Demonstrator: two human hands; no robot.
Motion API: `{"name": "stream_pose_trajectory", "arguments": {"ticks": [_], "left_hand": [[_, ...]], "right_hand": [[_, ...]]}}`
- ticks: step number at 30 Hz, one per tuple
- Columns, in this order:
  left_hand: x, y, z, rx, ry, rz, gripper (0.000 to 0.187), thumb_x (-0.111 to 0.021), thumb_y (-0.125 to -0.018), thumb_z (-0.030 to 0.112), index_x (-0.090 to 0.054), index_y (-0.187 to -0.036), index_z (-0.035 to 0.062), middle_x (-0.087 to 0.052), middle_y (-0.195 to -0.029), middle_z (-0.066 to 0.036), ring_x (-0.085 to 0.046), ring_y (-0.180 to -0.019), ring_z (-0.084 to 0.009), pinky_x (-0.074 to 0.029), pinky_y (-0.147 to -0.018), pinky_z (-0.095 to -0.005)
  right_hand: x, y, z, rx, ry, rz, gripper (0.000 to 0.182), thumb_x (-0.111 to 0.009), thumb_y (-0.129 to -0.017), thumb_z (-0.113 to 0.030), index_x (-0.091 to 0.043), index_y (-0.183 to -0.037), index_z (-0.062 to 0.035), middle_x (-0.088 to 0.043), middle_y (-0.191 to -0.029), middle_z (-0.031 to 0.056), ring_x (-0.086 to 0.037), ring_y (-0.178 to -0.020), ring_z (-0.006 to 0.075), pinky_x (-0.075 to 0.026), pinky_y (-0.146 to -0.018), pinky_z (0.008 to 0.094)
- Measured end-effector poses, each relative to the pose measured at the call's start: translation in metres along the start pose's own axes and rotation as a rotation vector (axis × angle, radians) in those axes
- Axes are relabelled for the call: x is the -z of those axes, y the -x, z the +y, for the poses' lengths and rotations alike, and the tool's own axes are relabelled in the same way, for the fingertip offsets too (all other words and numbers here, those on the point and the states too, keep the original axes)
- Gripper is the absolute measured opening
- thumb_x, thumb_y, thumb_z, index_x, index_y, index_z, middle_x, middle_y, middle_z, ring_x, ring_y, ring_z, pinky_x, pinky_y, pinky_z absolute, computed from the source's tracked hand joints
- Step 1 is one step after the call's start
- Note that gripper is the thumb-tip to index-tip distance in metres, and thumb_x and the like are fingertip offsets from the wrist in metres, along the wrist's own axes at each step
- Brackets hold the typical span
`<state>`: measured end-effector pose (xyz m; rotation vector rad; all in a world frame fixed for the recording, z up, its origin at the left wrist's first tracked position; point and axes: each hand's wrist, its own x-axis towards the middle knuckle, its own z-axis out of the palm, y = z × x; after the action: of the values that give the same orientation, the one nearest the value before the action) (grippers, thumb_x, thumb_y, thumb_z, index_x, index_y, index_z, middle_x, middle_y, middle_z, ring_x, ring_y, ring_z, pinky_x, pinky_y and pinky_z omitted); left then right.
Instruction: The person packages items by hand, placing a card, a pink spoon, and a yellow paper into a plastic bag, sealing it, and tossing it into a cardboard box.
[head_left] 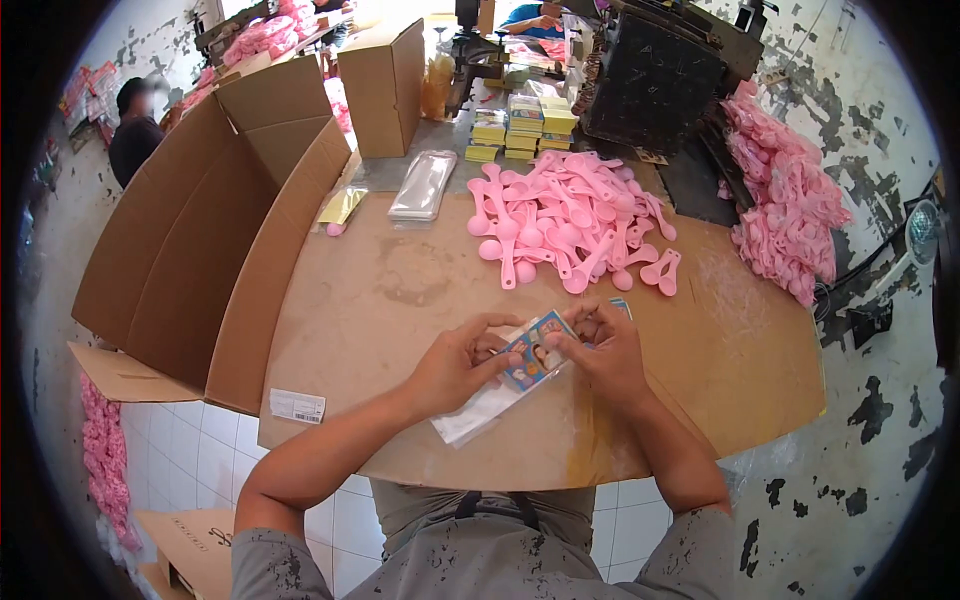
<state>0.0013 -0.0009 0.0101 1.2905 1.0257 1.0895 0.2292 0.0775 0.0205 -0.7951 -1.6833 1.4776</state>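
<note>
Over the near part of the cardboard-covered table, my left hand (468, 362) is closed on a clear plastic bag (478, 415), whose long end slants down toward me. A blue printed card (540, 350) lies at the top of the bag, overlapping it. My right hand (608, 352) pinches the upper right end of this card with thumb and fingers. Another blue-edged card (622, 308) shows behind the right fingers. Just beyond my hands lies a heap of pink plastic scoops (560, 215), with a few loose ones at its near right edge.
A large open cardboard box (230, 290) stands at the left. Flat clear bags (422, 185) and stacks of cards (524, 125) lie toward the back, near a black machine (650, 80). Bagged pink scoops (785, 200) pile up at right. A person (135, 135) is at far left.
</note>
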Motion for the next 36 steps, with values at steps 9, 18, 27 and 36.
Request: {"name": "stream_pose_trajectory", "arguments": {"ticks": [9, 18, 27, 36], "left_hand": [[0.007, 0.000, -0.001, -0.042, 0.047, 0.010, 0.039, -0.062, -0.102, 0.001, -0.054, -0.141, -0.0013, -0.074, -0.110, -0.012, -0.069, -0.101, -0.0096, -0.056, -0.086, -0.0250], [0.010, -0.003, -0.011, -0.020, 0.174, -0.037, 0.031, -0.061, -0.104, 0.004, -0.059, -0.134, -0.0027, -0.073, -0.114, -0.010, -0.068, -0.103, -0.0109, -0.056, -0.090, -0.0263], [0.011, -0.001, 0.000, -0.012, 0.186, -0.051, 0.031, -0.060, -0.105, 0.006, -0.059, -0.135, -0.0012, -0.073, -0.113, -0.008, -0.068, -0.102, -0.0094, -0.055, -0.088, -0.0253], [0.008, -0.001, 0.000, -0.016, 0.210, -0.046, 0.031, -0.059, -0.105, 0.006, -0.058, -0.135, -0.0013, -0.073, -0.115, -0.009, -0.068, -0.102, -0.0091, -0.056, -0.087, -0.0259]], "right_hand": [[0.062, -0.025, -0.036, -0.056, 0.651, 0.219, 0.019, -0.061, -0.098, -0.011, -0.073, -0.107, 0.0006, -0.071, -0.109, 0.0127, -0.066, -0.101, 0.0212, -0.053, -0.088, 0.0358], [0.176, -0.040, 0.026, -0.211, 0.751, 0.395, 0.037, -0.073, -0.085, -0.001, -0.066, -0.121, -0.0004, -0.068, -0.116, 0.0155, -0.069, -0.095, 0.0173, -0.055, -0.080, 0.0311], [0.143, -0.020, -0.023, -0.183, 0.138, 0.196, 0.060, -0.075, -0.083, 0.005, -0.055, -0.139, -0.0002, -0.065, -0.128, 0.0125, -0.067, -0.100, 0.0150, -0.055, -0.089, 0.0296], [0.090, -0.015, -0.027, -0.217, 0.040, -0.162, 0.038, -0.075, -0.090, -0.001, -0.066, -0.127, -0.0010, -0.069, -0.118, 0.0051, -0.065, -0.108, 0.0128, -0.052, -0.095, 0.0300]]}}
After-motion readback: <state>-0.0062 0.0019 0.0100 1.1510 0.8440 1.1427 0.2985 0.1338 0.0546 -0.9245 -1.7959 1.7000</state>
